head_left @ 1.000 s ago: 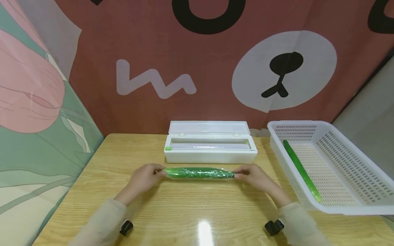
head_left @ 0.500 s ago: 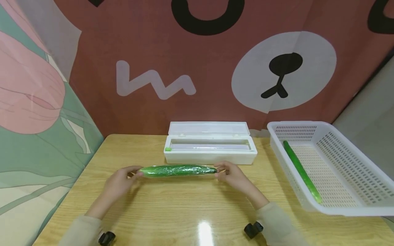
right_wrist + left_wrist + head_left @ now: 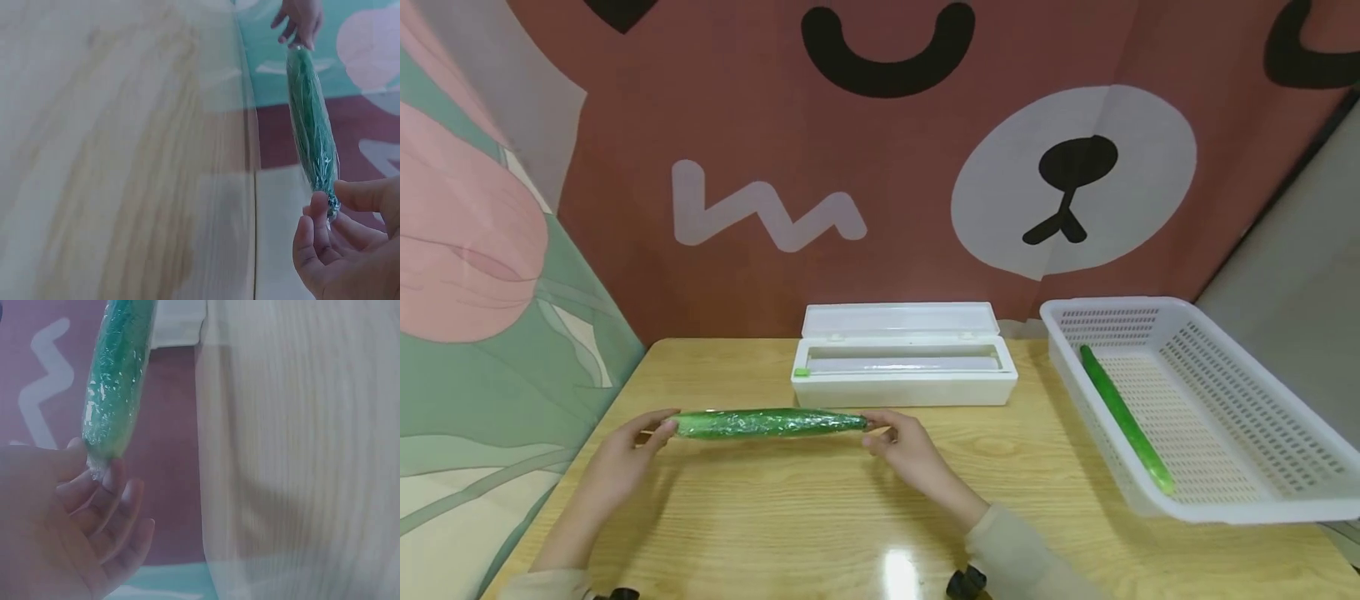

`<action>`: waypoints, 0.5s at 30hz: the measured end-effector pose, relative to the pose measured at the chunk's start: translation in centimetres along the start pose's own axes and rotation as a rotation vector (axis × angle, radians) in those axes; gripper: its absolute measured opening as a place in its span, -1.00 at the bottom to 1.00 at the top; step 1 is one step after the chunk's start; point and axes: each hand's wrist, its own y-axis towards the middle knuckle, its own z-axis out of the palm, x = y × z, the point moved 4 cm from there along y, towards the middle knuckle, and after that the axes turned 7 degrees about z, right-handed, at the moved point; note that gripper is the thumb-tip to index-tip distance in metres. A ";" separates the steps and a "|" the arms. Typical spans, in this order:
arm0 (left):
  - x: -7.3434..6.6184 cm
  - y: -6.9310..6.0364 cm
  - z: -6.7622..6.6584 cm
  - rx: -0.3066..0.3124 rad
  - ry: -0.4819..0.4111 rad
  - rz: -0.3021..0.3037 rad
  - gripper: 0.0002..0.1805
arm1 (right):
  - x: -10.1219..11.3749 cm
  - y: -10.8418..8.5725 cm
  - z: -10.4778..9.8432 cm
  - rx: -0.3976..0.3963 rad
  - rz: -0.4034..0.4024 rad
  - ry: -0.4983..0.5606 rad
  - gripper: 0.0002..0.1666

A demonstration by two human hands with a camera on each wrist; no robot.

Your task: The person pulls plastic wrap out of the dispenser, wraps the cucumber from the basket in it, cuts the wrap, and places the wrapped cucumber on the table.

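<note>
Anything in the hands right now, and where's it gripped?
A plastic-wrapped cucumber, pinched at both ends: the left hand holds the paler end, the right hand the darker end.

Across the far side, a reddish-brown wall covering [image 3: 910,258] shows a cartoon animal face [image 3: 992,196]; left, a green, pink-flowered sheet [image 3: 482,383]; white glare [image 3: 901,577] brightens the wood-grain table's [image 3: 820,508] near side.

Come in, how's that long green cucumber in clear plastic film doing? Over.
Left fingers pinching pale end, right fingers pinching dark end. Wrapped cucumber held above brown wooden table. White rectangular plastic box behind; nothing seen blocking.
</note>
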 end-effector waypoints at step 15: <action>3.7 -0.1 -2.2 0.067 0.061 -0.136 -0.28 | 2.0 0.4 6.4 0.076 0.064 0.080 -0.37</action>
